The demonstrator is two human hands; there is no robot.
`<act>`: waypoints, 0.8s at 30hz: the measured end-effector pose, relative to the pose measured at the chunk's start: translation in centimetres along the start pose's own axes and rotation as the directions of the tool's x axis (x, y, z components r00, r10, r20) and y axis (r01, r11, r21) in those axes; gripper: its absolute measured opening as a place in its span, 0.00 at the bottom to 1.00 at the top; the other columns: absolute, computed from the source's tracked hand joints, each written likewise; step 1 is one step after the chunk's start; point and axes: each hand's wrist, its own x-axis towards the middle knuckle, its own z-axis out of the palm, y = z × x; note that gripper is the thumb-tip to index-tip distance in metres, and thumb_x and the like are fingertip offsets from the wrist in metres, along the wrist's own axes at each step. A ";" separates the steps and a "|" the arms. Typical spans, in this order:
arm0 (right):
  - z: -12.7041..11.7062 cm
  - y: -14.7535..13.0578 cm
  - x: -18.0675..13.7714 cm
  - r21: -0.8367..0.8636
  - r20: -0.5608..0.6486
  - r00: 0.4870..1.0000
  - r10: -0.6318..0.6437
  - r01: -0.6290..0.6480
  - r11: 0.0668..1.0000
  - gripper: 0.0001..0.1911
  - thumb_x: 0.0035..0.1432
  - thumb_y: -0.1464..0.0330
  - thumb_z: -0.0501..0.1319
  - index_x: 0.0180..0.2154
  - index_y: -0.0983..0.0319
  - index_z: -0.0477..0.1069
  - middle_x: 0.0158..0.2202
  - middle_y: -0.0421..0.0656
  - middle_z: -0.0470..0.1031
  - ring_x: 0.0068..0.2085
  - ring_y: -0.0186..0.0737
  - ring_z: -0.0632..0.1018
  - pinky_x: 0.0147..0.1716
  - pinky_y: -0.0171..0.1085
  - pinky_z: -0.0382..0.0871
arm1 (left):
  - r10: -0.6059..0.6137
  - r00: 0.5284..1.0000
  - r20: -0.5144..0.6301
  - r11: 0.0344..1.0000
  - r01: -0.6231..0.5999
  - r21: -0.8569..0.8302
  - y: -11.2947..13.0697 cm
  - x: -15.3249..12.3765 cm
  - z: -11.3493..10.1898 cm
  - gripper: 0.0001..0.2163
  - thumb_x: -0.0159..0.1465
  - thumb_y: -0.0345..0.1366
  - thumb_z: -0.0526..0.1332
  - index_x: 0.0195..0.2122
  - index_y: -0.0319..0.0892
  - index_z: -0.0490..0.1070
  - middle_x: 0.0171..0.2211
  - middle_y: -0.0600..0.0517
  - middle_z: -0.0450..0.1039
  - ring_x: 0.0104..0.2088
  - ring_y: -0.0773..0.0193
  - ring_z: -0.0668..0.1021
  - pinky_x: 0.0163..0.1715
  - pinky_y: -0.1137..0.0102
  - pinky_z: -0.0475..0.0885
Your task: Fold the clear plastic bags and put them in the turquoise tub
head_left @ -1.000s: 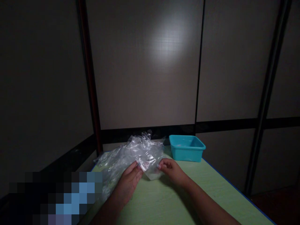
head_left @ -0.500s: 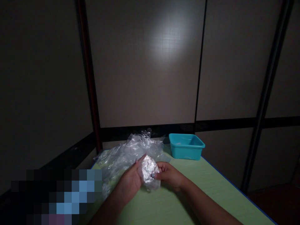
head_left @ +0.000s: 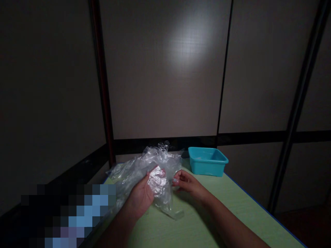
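Note:
My left hand (head_left: pixel 141 196) is closed round a crumpled clear plastic bag (head_left: pixel 161 191), which hangs from it down to the green table (head_left: pixel 207 213). My right hand (head_left: pixel 186 182) pinches the same bag at its right side, fingers together. Behind the hands lies a heap of clear plastic bags (head_left: pixel 144 165) at the table's far left.
A teal plastic tub (head_left: pixel 207 161) stands at the table's far edge, right of the heap. Grey wall panels with dark frames close off the back and left. The table's blue-trimmed right edge (head_left: pixel 261 206) runs diagonally. A blurred patch covers the lower left.
The bag was flat between both hands, then bunched into a ball, and now hangs loosened from my left hand. Both hands have risen slightly.

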 end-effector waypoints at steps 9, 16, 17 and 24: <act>2.5 1.1 -0.1 0.036 0.063 0.996 -0.060 0.058 0.998 0.22 0.43 0.58 0.71 0.37 0.63 0.71 0.35 0.43 0.75 0.36 0.38 0.74 0.39 0.37 0.64 | -0.057 0.987 0.149 0.963 0.015 0.269 -2.6 -0.8 1.6 0.17 0.60 0.41 0.63 0.48 0.37 0.74 0.48 0.43 0.74 0.55 0.48 0.69 0.58 0.58 0.55; 2.7 0.6 -0.3 0.077 0.080 0.996 -0.045 0.039 0.996 0.18 0.46 0.56 0.68 0.31 0.65 0.74 0.28 0.42 0.75 0.29 0.34 0.73 0.33 0.35 0.64 | -0.090 0.987 0.133 0.944 0.043 0.326 -3.0 -1.0 0.6 0.14 0.59 0.39 0.65 0.45 0.39 0.75 0.47 0.45 0.75 0.56 0.49 0.68 0.58 0.59 0.55; 2.7 0.5 -0.4 0.073 0.081 0.996 -0.045 0.039 0.997 0.18 0.45 0.56 0.69 0.30 0.65 0.74 0.27 0.42 0.74 0.28 0.34 0.72 0.33 0.35 0.63 | -0.095 0.987 0.131 0.942 0.047 0.332 -3.1 -1.0 0.6 0.15 0.59 0.40 0.65 0.45 0.39 0.76 0.47 0.45 0.75 0.55 0.49 0.68 0.58 0.58 0.55; 2.2 0.1 -0.3 0.024 0.071 0.997 -0.042 0.040 0.999 0.19 0.44 0.55 0.69 0.25 0.65 0.73 0.23 0.40 0.72 0.25 0.32 0.69 0.30 0.34 0.60 | -0.049 0.996 0.075 0.946 0.022 0.323 -2.5 -0.9 1.0 0.20 0.58 0.43 0.65 0.49 0.40 0.73 0.48 0.45 0.74 0.53 0.49 0.71 0.55 0.59 0.59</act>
